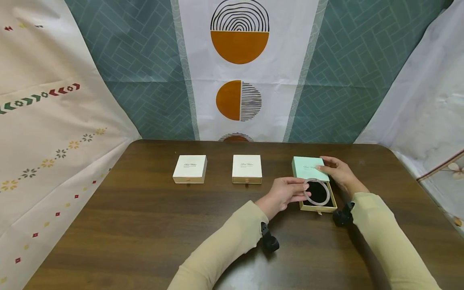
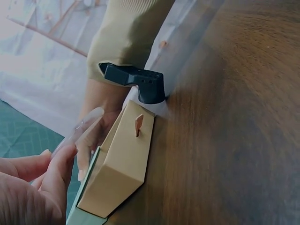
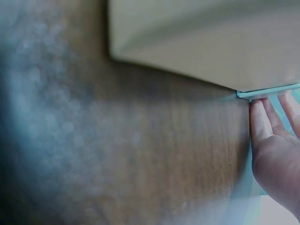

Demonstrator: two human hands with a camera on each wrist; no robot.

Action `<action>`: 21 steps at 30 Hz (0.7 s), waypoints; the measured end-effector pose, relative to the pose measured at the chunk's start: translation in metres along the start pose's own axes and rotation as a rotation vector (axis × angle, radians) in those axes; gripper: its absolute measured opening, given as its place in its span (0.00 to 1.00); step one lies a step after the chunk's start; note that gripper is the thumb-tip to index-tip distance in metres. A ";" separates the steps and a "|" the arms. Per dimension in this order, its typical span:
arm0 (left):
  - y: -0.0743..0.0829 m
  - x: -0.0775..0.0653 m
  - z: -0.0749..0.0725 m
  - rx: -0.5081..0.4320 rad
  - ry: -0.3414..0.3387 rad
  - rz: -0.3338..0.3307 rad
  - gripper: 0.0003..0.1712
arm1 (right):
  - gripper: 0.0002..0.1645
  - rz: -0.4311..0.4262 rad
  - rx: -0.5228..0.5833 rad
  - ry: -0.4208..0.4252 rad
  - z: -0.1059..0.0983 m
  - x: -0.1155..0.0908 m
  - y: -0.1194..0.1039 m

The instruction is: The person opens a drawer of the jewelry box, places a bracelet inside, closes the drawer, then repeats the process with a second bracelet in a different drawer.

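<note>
My left hand (image 1: 284,193) pinches a pale, translucent bangle (image 1: 328,194) between thumb and fingers. The bangle is tilted up over the dark lining of a gold drawer (image 1: 318,209), pulled out from the front of a mint-green gift box (image 1: 301,165). With the thumb across its top and the fingers at its right side, my right hand (image 1: 341,174) holds the box. In the left wrist view the bangle (image 2: 86,125) is seen nearly edge-on above the drawer (image 2: 126,161) and its small pull tab (image 2: 139,123). The right wrist view shows fingers (image 3: 260,123) against the box's side.
Two white gift boxes with gold drawers stand in a row to the left, one in the middle (image 1: 247,167) and one farther off (image 1: 190,167). All the boxes are on a brown wooden table (image 1: 145,225). Patterned cloths (image 1: 145,60) hang behind and beside it.
</note>
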State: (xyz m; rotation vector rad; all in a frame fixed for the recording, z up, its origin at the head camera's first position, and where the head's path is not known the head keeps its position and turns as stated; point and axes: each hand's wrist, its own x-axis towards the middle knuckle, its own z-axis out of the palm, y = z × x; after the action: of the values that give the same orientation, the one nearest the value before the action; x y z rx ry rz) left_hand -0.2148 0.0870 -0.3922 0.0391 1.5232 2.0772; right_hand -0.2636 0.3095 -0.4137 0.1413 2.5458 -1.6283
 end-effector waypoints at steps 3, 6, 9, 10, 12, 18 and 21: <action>-0.001 0.003 0.002 -0.003 0.002 -0.012 0.15 | 0.44 0.003 -0.006 0.001 0.000 0.000 0.000; -0.002 0.005 0.005 -0.007 0.011 -0.019 0.16 | 0.44 0.008 -0.011 0.003 0.000 0.000 0.000; -0.003 0.006 0.008 -0.017 0.037 -0.015 0.14 | 0.44 0.005 -0.013 0.007 -0.001 0.001 0.001; -0.004 0.006 0.009 -0.016 0.042 -0.012 0.14 | 0.44 0.004 -0.011 0.009 -0.002 0.002 0.002; -0.004 0.007 0.011 -0.014 0.051 -0.005 0.12 | 0.44 0.004 -0.008 0.015 -0.002 0.002 0.002; -0.006 0.008 0.017 -0.016 0.077 -0.013 0.10 | 0.45 0.013 -0.005 0.008 -0.001 0.002 0.002; -0.007 0.009 0.020 -0.024 0.087 -0.022 0.10 | 0.45 0.018 -0.019 0.005 -0.001 0.003 0.003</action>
State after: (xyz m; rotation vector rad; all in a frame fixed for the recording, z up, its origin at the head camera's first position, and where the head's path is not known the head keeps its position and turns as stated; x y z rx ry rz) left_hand -0.2131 0.1098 -0.3938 -0.0774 1.5420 2.1047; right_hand -0.2657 0.3120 -0.4167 0.1662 2.5558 -1.5985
